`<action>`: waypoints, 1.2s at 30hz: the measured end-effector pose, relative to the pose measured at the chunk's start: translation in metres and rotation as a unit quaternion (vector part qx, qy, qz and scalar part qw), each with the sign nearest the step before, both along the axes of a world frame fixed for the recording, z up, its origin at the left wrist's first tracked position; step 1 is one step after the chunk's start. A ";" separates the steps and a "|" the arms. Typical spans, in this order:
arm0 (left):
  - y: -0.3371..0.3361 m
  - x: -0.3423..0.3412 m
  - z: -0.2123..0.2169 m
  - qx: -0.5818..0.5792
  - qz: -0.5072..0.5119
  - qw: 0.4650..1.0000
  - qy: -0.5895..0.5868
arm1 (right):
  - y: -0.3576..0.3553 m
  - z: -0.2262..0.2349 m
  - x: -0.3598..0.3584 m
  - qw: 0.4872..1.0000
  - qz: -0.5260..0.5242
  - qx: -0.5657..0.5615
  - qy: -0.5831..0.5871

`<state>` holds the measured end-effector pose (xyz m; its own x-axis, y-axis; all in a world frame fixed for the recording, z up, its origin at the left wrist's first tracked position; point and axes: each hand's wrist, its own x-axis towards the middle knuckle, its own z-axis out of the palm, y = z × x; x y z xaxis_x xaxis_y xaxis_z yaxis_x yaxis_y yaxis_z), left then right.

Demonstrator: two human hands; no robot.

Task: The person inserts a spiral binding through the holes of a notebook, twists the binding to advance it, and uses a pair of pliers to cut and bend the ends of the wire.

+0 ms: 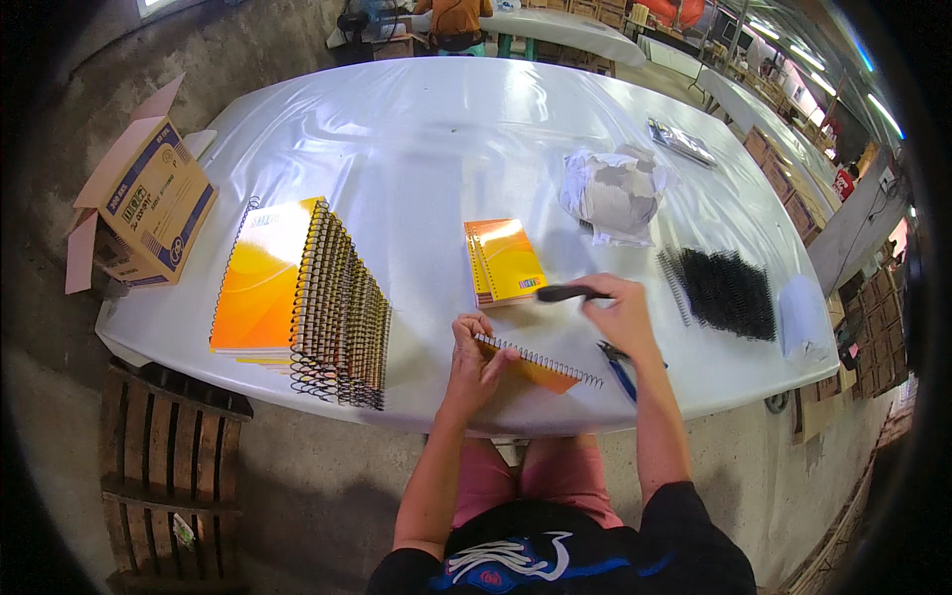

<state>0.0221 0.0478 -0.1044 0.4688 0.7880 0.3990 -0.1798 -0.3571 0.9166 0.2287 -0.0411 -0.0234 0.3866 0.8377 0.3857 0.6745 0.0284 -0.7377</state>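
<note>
My left hand (471, 367) grips a small orange notebook (550, 375) by its left end, near the table's front edge. A dark wire coil (540, 359) runs along the notebook's upper edge, and its end sticks out past the right corner. Raised above it, my right hand (617, 309) is closed around a black tool (570, 293); blur hides its exact kind. Pliers with blue handles (621, 375) lie by my right forearm. Just beyond my hands sits a short stack of yellow-orange notebook covers or pages (504, 260), punched with holes along the left edge.
A tall stack of coil-bound orange notebooks (263, 283) stands at left, beside an open cardboard box (149, 203). To the right lie a pile of black coils (722, 293), a plastic-wrapped bundle (617, 193) and a white roll (803, 317). Another person (456, 22) is at the far table.
</note>
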 end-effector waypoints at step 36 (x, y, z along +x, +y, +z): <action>-0.044 -0.010 0.074 0.278 0.235 0.930 0.048 | -0.084 0.027 -0.113 0.951 0.143 -0.091 0.257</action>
